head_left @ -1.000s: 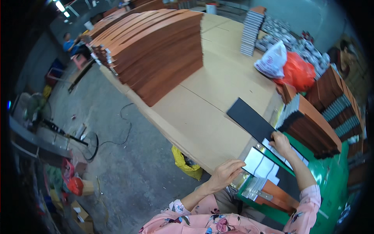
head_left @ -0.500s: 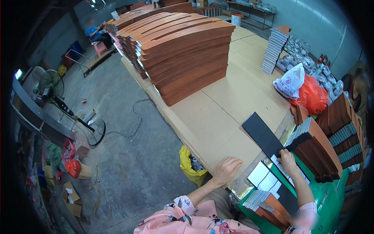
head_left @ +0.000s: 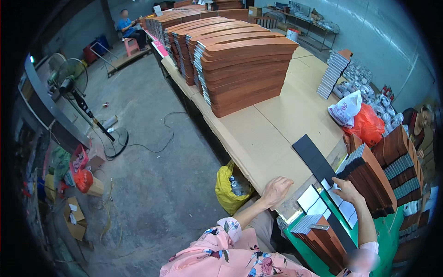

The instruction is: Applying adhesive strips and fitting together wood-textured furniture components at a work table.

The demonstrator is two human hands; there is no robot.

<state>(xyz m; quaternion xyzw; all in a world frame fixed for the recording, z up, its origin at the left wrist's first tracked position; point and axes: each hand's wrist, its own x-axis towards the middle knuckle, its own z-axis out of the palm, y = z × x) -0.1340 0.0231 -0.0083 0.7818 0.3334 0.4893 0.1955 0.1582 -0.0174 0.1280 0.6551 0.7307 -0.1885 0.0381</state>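
Observation:
My left hand [head_left: 277,190] rests at the near edge of the cardboard sheet [head_left: 258,159], its fingers curled together. Whether anything is in them is hidden. My right hand [head_left: 347,190] bends over a dark strip with a white panel [head_left: 344,208]; its index finger is stretched out at the strip's upper end, touching or just over it. Just beyond lies a long black strip [head_left: 314,157]. Between my hands is another dark strip with white rectangles [head_left: 313,201] on it. Below it stands a bundle of brown curved slats [head_left: 320,244] with grey ends.
Tall stacks of brown curved boards [head_left: 249,78] fill the table's far left. More slats [head_left: 369,182] stand at the right, near a red plastic bag [head_left: 369,124] and a white bag [head_left: 346,110]. A yellow sack [head_left: 226,189] stands on the floor. Another person [head_left: 417,122] is at the far right.
The view has shifted, so most of the scene sits slightly farther right. My right index finger has stretched out, and more of the white panel under that hand shows. My left hand stays at the cardboard edge.

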